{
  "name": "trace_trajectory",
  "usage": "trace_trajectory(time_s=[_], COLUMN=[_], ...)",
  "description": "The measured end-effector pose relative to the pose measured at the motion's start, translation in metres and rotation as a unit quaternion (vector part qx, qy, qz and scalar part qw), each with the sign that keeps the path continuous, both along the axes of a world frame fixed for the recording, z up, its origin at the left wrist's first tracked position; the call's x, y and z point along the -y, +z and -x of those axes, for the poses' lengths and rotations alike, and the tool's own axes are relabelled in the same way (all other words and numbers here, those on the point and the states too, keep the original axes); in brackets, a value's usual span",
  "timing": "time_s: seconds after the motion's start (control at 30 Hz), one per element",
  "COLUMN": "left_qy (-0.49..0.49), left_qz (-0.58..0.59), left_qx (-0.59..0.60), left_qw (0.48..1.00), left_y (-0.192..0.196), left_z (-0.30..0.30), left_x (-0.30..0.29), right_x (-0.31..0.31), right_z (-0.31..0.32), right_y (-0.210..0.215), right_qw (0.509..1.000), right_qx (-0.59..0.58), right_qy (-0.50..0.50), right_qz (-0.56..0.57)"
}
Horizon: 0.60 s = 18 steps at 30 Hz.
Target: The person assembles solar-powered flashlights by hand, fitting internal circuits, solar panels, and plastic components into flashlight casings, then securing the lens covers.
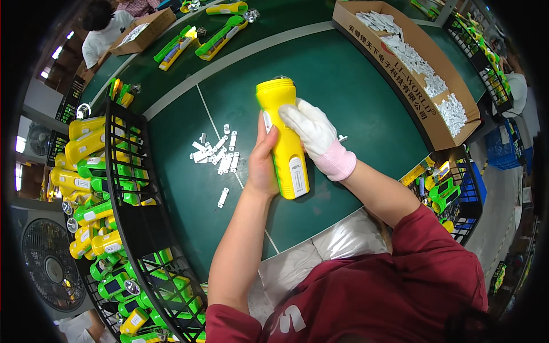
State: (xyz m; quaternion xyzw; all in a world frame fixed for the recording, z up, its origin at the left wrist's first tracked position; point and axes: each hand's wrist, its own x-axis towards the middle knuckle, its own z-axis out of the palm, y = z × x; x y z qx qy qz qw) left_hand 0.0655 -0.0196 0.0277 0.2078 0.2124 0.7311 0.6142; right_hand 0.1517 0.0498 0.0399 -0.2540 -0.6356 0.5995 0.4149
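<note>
A yellow flashlight (292, 150) with a white label on its lower body is held over the green table, its lens end pointing away from me. My bare left hand (262, 166) is wrapped round its left side, the thumb near a pale switch piece. On its right side rests my right hand (313, 130), in a white glove with a pink cuff, its fingers closed over the upper body. A loose pile of small white plastic pieces (220, 153) lies left of my left hand. One more white piece (223, 198) lies nearer me, and another (342, 138) shows beside the glove.
On the left, a black crate (132, 220) holds many yellow and green flashlights. A long cardboard box (394, 74) of white pieces stands at the far right. Opened flashlight halves (222, 38) lie across the far strip. Another black crate (468, 197) stands right; people work nearby.
</note>
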Motion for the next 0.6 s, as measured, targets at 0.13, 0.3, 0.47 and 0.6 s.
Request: trace_trajectory(time_s=[0.13, 0.3, 0.47, 0.6], left_qy=[0.026, 0.050, 0.086, 0.117], left_qz=[-0.024, -0.076, -0.064, -0.020], left_qx=[0.003, 0.029, -0.015, 0.005], left_qw=[0.999, 0.995, 0.994, 0.993], left_y=[-0.015, -0.005, 0.000, -0.010], left_z=[0.010, 0.022, 0.025, 0.028], left_x=[-0.003, -0.003, -0.003, -0.005], right_x=[0.006, 0.047, 0.014, -0.050], right_z=[-0.002, -0.027, -0.026, -0.015], right_y=[0.010, 0.032, 0.031, 0.032], right_qw=[0.978, 0.839, 0.893, 0.966], right_qx=[0.170, 0.428, 0.396, 0.123], right_qy=[-0.040, -0.016, -0.026, 0.132], right_qz=[-0.116, -0.336, -0.214, 0.187])
